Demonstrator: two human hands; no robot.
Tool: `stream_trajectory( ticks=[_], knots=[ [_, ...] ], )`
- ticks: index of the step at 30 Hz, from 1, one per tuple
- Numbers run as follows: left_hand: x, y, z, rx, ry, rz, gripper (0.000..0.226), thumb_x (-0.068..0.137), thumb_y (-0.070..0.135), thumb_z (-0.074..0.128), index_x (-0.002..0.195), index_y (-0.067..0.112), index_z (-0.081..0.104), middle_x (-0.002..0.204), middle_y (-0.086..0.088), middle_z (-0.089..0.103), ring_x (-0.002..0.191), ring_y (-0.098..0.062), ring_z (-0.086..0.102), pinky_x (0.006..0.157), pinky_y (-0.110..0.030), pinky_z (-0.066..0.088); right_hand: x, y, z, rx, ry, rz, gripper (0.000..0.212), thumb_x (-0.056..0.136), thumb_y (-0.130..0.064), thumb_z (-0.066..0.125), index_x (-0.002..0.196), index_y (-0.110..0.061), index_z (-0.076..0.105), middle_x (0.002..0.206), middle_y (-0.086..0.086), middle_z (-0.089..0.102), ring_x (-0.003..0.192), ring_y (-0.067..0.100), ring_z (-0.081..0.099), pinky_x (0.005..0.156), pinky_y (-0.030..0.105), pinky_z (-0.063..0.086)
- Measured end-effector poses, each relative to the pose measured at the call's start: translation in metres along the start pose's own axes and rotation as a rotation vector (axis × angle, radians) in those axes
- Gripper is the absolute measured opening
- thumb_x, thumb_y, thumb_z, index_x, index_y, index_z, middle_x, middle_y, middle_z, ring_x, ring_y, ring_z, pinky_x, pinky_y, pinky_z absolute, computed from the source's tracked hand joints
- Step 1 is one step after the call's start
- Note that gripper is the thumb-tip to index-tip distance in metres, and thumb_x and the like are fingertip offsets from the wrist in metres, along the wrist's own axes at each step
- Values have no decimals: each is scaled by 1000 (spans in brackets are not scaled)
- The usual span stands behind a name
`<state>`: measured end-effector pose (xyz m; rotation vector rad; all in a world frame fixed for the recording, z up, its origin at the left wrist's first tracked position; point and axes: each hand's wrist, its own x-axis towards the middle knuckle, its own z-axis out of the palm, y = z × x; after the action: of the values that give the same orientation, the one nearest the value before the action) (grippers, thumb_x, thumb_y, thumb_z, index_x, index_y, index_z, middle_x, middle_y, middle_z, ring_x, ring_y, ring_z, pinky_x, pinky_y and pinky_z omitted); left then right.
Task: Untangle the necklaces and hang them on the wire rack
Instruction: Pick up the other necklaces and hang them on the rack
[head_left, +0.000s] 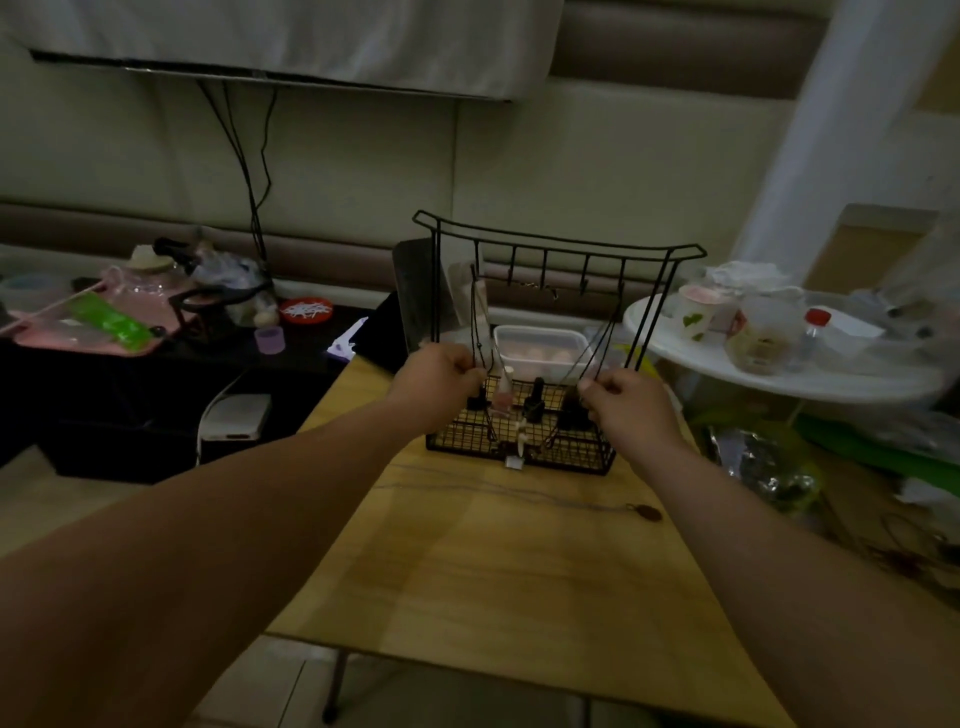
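Observation:
A black wire rack (558, 243) with a row of hooks and a mesh basket base stands at the far end of the wooden table (519, 571). Black necklace cords (602, 343) hang from its hooks down toward the basket. My left hand (441, 387) pinches the cords on the rack's left side. My right hand (626, 402) pinches the cords on the right side. A small pale pendant (519, 441) dangles in front of the basket. Another thin necklace with a dark oval pendant (649, 512) lies loose on the table.
Small bottles (535, 397) stand in the rack's basket. A clear plastic box (540, 345) sits behind it. A white round table (779, 379) with cups and jars stands to the right, a pink tray (93, 332) with clutter to the left.

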<state>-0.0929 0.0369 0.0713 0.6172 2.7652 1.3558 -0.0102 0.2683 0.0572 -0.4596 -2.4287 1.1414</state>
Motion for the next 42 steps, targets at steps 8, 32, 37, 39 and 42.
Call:
stream_trajectory(
  ticks=[8,32,37,39,42],
  knots=[
    [-7,2,20,0,-114,10,14,99,34,69,87,27,67,85,0,70,79,-20,67,71,-40,57,-12,-4,22,22,-160,43,12,96,-34,70,99,-23,74,96,-1,73,92,21,69,84,43,58],
    [29,-4,21,-185,-108,-115,15,105,23,62,97,14,71,96,-8,77,87,-20,75,76,-34,61,13,-12,26,146,-153,151,18,105,-25,57,96,-20,71,95,3,75,83,20,71,78,37,59],
    [21,-8,20,-1,-117,-78,18,103,28,64,96,14,73,95,-10,75,91,-27,72,80,-44,61,10,3,24,42,-129,140,12,99,-27,65,95,-20,73,97,3,74,91,25,70,90,53,58],
    [14,-6,18,50,-103,-61,18,102,29,65,99,14,74,93,-9,72,84,-22,67,67,-34,54,5,6,21,63,-125,150,7,97,-25,68,97,-19,73,103,1,73,95,24,69,92,52,58],
    [4,-6,14,85,-76,-40,17,102,24,66,111,14,74,97,-7,71,85,-23,68,64,-31,52,-5,8,15,55,-110,157,18,96,-23,70,114,-18,73,119,2,71,105,26,68,94,46,57]
  ],
)
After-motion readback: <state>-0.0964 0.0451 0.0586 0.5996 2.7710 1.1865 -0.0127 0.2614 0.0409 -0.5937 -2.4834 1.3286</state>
